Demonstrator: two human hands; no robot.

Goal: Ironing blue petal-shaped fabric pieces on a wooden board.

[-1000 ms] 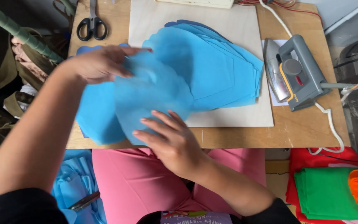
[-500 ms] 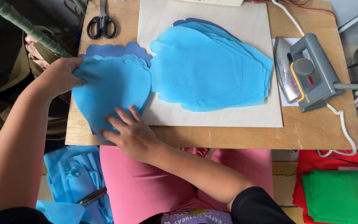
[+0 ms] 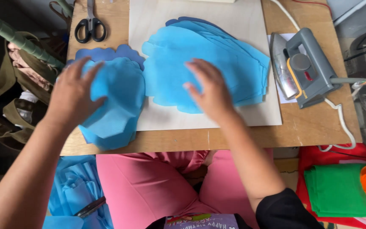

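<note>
Two piles of light blue cut fabric pieces lie on a wooden table [image 3: 301,127]. My left hand [image 3: 73,95] rests flat, fingers spread, on the smaller left pile [image 3: 117,106], which sits over darker blue scalloped pieces [image 3: 106,53]. My right hand [image 3: 208,91] lies open on the larger pile [image 3: 229,59], which is fanned out on a pale board [image 3: 242,17]. Neither hand grips anything.
A grey iron [image 3: 299,68] lies on its side at the right, its white cord [image 3: 339,123] trailing off the table edge. Black scissors [image 3: 90,25] lie at the back left. Blue scraps [image 3: 75,186] are on the floor left, folded green cloth [image 3: 339,191] at right.
The piece I was moving has come to rest on the left pile. My left hand now presses on top of it. My right hand has moved from the left pile to the larger right pile.
</note>
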